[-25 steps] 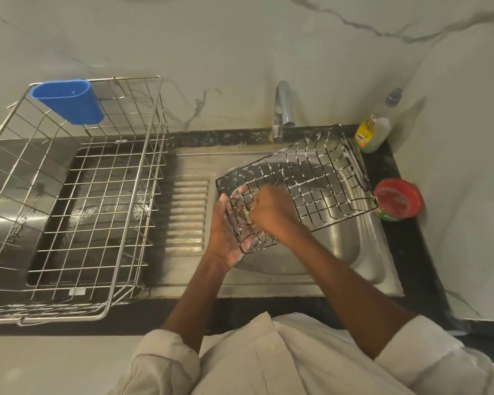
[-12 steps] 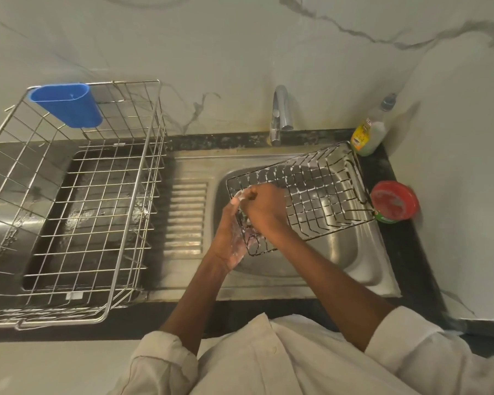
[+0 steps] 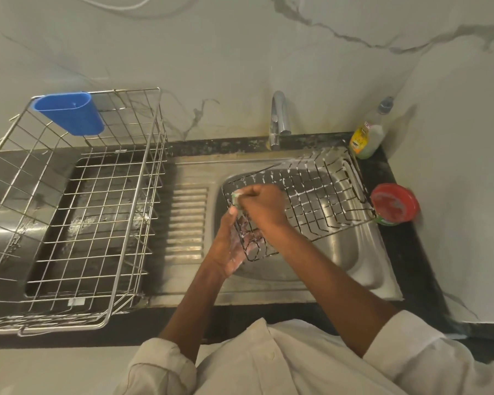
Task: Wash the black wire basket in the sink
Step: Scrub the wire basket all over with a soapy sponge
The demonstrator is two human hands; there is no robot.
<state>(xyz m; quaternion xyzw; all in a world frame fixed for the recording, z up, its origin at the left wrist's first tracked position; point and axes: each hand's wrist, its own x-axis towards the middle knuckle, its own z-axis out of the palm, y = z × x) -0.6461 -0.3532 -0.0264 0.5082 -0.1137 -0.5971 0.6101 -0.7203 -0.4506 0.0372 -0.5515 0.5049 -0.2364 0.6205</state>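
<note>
1. I see a black wire basket, streaked with white suds, lying tilted across the basin of a stainless steel sink, its far side raised toward the wall.
2. My left hand holds the basket's near-left corner, its grip closed around the wires, foam on the palm.
3. My right hand is inside the basket at the left rim, its grip closed on a small green and white scrub pad pressed against the wires.
4. A chrome tap stands behind the sink.
5. On the dark bench to the right are a clear dish soap bottle with a yellow label and a round red tub.
6. To the left sits a large silver wire drying rack with a blue plastic cup hung on its back rim.
</note>
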